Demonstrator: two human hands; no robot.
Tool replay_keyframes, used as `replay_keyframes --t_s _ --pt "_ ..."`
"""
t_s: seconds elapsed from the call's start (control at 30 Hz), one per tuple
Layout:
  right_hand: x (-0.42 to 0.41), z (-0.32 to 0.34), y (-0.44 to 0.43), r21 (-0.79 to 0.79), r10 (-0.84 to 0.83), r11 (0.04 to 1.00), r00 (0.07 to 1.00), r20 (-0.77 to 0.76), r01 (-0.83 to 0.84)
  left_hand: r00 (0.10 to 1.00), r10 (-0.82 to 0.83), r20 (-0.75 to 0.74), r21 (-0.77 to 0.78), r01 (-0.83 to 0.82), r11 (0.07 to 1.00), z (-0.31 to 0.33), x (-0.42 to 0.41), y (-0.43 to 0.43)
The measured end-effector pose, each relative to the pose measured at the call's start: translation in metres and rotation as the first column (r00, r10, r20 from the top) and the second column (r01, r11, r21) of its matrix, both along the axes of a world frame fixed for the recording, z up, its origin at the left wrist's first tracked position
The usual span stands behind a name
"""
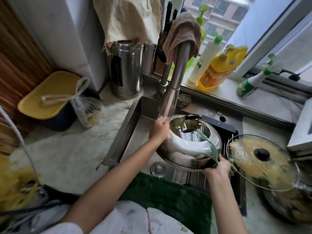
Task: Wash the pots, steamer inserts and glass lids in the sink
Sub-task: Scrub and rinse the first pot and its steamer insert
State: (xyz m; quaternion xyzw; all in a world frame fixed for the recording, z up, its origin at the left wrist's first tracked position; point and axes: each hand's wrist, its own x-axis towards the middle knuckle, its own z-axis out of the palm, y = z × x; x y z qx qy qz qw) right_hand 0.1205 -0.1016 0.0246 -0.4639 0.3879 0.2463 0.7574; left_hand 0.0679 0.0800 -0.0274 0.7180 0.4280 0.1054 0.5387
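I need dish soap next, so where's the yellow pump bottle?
The yellow pump bottle stands on the windowsill behind the sink, right of the faucet, beside a white bottle.

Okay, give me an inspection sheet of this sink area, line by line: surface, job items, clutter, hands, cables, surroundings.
Surface: marble counter, mottled; steel sink.
Job's things: steel pot tilted in the sink under the faucet; glass lid, yellow-smeared, on a pot at right.
Clutter: tied plastic bag, yellow-lidded bin, steel kettle, detergent bottles on the sill.
Hands: left hand grips the pot's far rim; right hand grips its near rim, green strip alongside.
Cables: dark cord at lower left.
Surroundings: window, cloth draped on the faucet.
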Motion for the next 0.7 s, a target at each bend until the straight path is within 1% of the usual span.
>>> replay_keyframes --t_s 0.07,0.1,0.2,0.27,0.33,0.37,0.4,0.47,0.6,0.7 --pt "0.0 -0.001 -0.009 0.038 0.069 0.997 0.997 0.018 -0.07 0.997 0.07 -0.018 -0.135 -0.072 0.988 -0.005 0.002 0.02" --pt "0.002 -0.001 -0.011 0.039 0.091 0.995 0.996 0.019 -0.092 0.997 0.069 -0.03 -0.126 -0.072 0.989 -0.004 -0.001 0.018" --pt "0.007 0.007 -0.014 0.029 0.111 0.993 0.993 0.048 -0.113 0.997 -0.05 -0.055 0.037 0.052 0.998 0.003 -0.013 -0.014" --pt "0.009 0.009 -0.014 0.028 0.139 0.99 0.988 0.064 -0.141 0.998 -0.063 -0.019 0.066 0.064 0.996 -0.001 -0.015 -0.017" --pt "0.01 0.009 -0.016 0.008 0.21 0.977 0.972 0.109 -0.212 1.0 -0.004 -0.005 -0.097 0.004 0.995 -0.008 -0.007 0.002" --pt "0.011 0.008 -0.016 -0.005 0.253 0.967 0.959 0.125 -0.255 0.999 0.051 -0.001 -0.196 -0.051 0.979 -0.012 -0.004 0.01" --pt "0.013 0.007 -0.016 -0.021 0.297 0.955 0.944 0.142 -0.297 0.995 0.103 -0.012 -0.261 -0.103 0.96 -0.026 -0.001 0.019" --pt "0.016 0.007 -0.013 -0.038 0.359 0.933 0.914 0.187 -0.358 0.992 0.127 -0.013 -0.311 -0.125 0.942 -0.049 -0.001 0.025" --pt "0.026 0.0 0.001 -0.075 0.421 0.906 0.865 0.273 -0.417 0.98 0.161 0.115 -0.461 -0.09 0.883 -0.028 -0.017 0.022" --pt "0.025 -0.008 0.027 -0.092 0.459 0.887 0.84 0.29 -0.453 0.986 0.121 0.118 -0.51 -0.045 0.859 -0.03 -0.019 0.033"
